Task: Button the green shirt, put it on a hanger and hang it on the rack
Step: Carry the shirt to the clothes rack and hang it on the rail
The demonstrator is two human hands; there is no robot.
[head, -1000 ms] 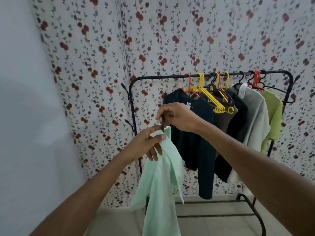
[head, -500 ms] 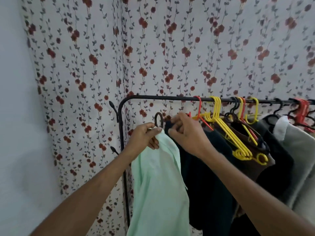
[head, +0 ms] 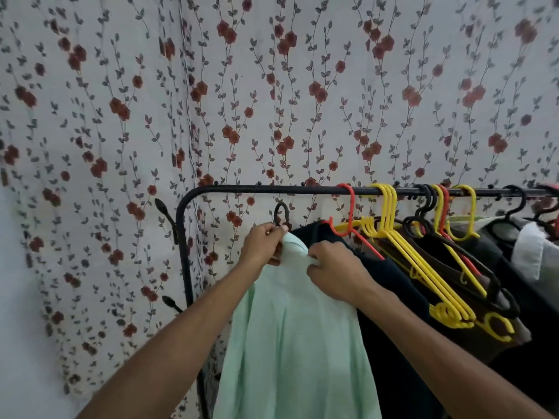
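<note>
hanging stage, head view: left hand (head: 263, 243) curled on the green shirt (head: 296, 343) collar at the base of the hanger hook (head: 281, 210), right hand (head: 335, 270) pinched shoulder fabric. hook sat just under the rack bar (head: 266, 189); best lift & tip it over w/o shirt slipping.

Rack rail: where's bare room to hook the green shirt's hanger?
Bare rail between the rack's left corner bend and the red hanger hook, directly above the black hook of the green shirt. Rightward, yellow hangers, black and red ones crowd it.
</note>
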